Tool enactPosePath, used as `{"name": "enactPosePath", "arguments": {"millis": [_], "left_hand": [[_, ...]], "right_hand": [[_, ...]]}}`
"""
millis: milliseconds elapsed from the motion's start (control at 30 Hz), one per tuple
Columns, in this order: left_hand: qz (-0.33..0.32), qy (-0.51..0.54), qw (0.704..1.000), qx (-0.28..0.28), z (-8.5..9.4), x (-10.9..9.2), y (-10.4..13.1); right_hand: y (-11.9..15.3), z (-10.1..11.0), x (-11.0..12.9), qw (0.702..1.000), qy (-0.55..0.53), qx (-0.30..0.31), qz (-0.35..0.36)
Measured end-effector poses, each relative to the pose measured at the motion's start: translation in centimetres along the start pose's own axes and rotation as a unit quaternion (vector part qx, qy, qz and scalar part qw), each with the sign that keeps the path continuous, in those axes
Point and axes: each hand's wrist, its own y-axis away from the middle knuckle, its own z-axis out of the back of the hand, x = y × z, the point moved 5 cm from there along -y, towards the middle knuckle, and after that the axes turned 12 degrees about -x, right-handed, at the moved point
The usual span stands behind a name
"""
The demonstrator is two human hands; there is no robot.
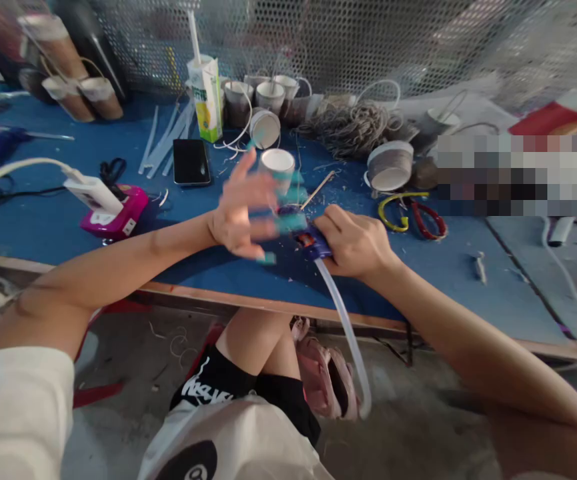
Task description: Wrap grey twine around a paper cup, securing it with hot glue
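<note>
Sitting w/in R hand [359, 241]: blue glue gun [314, 245].

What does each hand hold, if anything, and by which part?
Right hand: the blue glue gun, apparently by its handle, hidden in the grip. Left hand: blurred, spread open; whether it holds anything cannot be told.

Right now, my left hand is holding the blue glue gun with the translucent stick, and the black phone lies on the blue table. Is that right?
Not quite. The head view shows your right hand, not your left hand, holding the blue glue gun with the translucent stick; the black phone does lie on the blue table.
</note>
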Motion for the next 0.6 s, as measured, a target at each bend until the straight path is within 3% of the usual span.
{"name": "enactPosePath", "arguments": {"millis": [33, 67, 200, 367, 500, 600], "left_hand": [[-0.009, -0.02, 0.993, -0.115, 1.2, 0.9, -0.5], [0.011, -0.037, 0.984, -0.177, 1.9, 1.8, -0.9], [0.058, 0.007, 0.996, -0.064, 1.0, 3.7, -2.3], [0.148, 0.094, 0.982, 0.07, -1.1, 4.7, -1.9], [0.181, 0.101, 0.975, 0.077, -1.4, 4.7, -2.1], [0.198, 0.107, 0.972, 0.074, -1.5, 4.8, -2.2]], "right_hand": [[0.0, 0.2, -0.7, 1.0, 0.003, -0.014, -0.009], [0.1, 0.4, -1.6, 0.999, 0.011, -0.03, -0.021], [0.2, 0.9, -5.3, 0.989, 0.08, -0.03, -0.117], [0.3, -0.6, -8.6, 0.973, 0.049, 0.107, -0.198], [1.6, -2.6, -11.0, 0.936, -0.06, 0.224, -0.264], [2.6, -2.1, -12.8, 0.923, -0.083, 0.221, -0.303]]}}
